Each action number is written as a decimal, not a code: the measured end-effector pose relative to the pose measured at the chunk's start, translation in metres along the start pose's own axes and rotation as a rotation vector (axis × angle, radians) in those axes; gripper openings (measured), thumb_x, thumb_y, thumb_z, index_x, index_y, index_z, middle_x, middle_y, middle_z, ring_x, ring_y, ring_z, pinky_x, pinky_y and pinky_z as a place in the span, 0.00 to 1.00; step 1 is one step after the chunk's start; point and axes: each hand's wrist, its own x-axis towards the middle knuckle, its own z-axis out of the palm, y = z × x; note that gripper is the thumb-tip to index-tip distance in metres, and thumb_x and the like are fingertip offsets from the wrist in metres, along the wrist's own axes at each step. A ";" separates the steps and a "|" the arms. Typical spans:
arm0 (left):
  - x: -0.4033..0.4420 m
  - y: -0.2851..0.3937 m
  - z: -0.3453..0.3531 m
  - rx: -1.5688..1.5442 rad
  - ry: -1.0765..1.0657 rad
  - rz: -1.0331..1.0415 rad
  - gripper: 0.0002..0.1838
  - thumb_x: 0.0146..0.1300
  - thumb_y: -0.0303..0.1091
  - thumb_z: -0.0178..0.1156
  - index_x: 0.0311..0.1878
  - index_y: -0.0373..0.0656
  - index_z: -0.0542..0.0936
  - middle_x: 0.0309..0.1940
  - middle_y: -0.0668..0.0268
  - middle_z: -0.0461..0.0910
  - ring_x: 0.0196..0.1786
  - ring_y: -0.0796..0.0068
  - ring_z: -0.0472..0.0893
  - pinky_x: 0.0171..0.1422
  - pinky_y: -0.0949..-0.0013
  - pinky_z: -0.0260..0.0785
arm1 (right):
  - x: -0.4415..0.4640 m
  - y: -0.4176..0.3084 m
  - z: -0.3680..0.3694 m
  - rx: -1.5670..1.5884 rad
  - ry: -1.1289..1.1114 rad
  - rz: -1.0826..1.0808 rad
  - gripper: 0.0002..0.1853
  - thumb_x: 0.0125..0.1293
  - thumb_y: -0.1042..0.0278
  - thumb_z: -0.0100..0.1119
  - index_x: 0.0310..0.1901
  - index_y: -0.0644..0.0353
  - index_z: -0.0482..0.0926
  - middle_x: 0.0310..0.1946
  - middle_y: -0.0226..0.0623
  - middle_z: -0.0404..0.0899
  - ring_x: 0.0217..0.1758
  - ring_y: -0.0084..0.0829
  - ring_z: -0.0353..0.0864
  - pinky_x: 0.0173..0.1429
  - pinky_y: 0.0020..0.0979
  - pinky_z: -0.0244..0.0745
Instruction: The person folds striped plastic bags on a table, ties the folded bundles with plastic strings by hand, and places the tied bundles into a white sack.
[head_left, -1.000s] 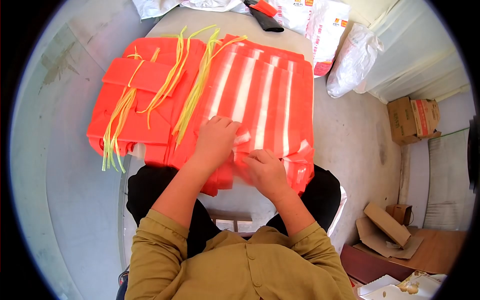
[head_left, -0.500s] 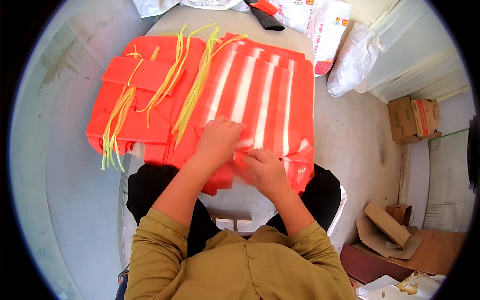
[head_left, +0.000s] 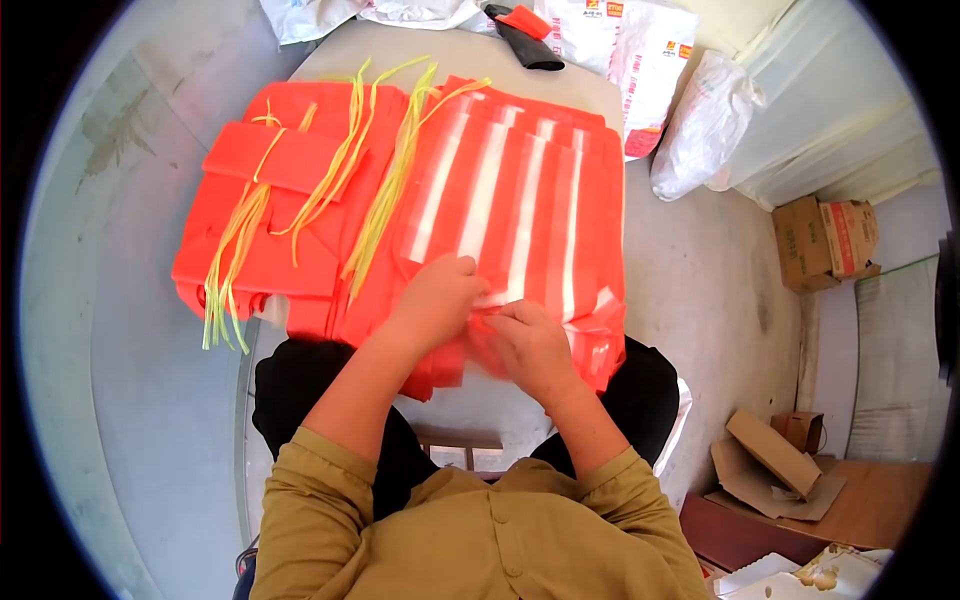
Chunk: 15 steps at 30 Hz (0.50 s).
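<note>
A stack of red sheets with white stripes point(head_left: 545, 190) lies in front of me. At its near edge, my left hand point(head_left: 440, 298) pinches the edge of the red and white material. Close to its right, my right hand point(head_left: 530, 345) has its fingers bent together on the same loose edge, which is blurred below them. Folded red material point(head_left: 270, 215) lies to the left. Yellow-green ties point(head_left: 390, 200) lie between the two piles, and more yellow strands point(head_left: 240, 235) hang over the folded one.
White printed sacks point(head_left: 650, 65) and a black and red item point(head_left: 527, 40) are at the far edge of the table point(head_left: 400, 45). A white bag point(head_left: 705, 125) stands right of it. Cardboard boxes point(head_left: 800, 245) and opened cardboard point(head_left: 765, 465) lie farther right.
My left hand has moved down and slightly right, closer to my right hand at the near edge. My right hand has hardly moved. The whole view has shifted slightly.
</note>
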 end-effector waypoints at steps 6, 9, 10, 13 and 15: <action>-0.007 0.006 -0.009 0.035 -0.018 0.076 0.14 0.56 0.23 0.66 0.47 0.43 0.89 0.42 0.61 0.84 0.48 0.55 0.81 0.53 0.57 0.77 | 0.003 0.004 -0.002 0.065 -0.081 0.166 0.09 0.65 0.72 0.68 0.47 0.56 0.87 0.38 0.36 0.81 0.42 0.42 0.83 0.42 0.41 0.80; -0.010 0.014 -0.015 0.036 -0.011 0.086 0.14 0.56 0.24 0.66 0.47 0.43 0.88 0.42 0.62 0.85 0.48 0.55 0.81 0.53 0.56 0.76 | 0.009 0.004 -0.005 0.072 -0.108 0.191 0.08 0.68 0.70 0.67 0.48 0.57 0.87 0.38 0.36 0.82 0.42 0.42 0.83 0.43 0.41 0.80; -0.010 0.013 -0.014 0.032 -0.003 0.085 0.14 0.56 0.25 0.66 0.47 0.43 0.88 0.42 0.62 0.85 0.47 0.55 0.81 0.53 0.56 0.76 | 0.009 0.004 -0.004 0.085 -0.104 0.195 0.09 0.69 0.69 0.67 0.49 0.57 0.87 0.40 0.37 0.82 0.44 0.42 0.84 0.44 0.41 0.80; -0.009 0.007 -0.008 0.053 -0.002 0.058 0.12 0.57 0.25 0.66 0.46 0.42 0.88 0.42 0.62 0.85 0.47 0.54 0.81 0.52 0.55 0.76 | 0.009 0.009 -0.006 0.040 -0.002 0.181 0.13 0.70 0.67 0.66 0.55 0.56 0.85 0.48 0.41 0.83 0.52 0.44 0.83 0.47 0.39 0.82; -0.007 0.004 -0.005 0.047 0.003 0.035 0.11 0.59 0.25 0.65 0.45 0.42 0.87 0.41 0.62 0.84 0.47 0.54 0.80 0.52 0.55 0.76 | 0.006 0.022 -0.016 -0.104 0.185 0.140 0.20 0.71 0.66 0.65 0.64 0.55 0.81 0.53 0.44 0.83 0.57 0.46 0.82 0.50 0.37 0.83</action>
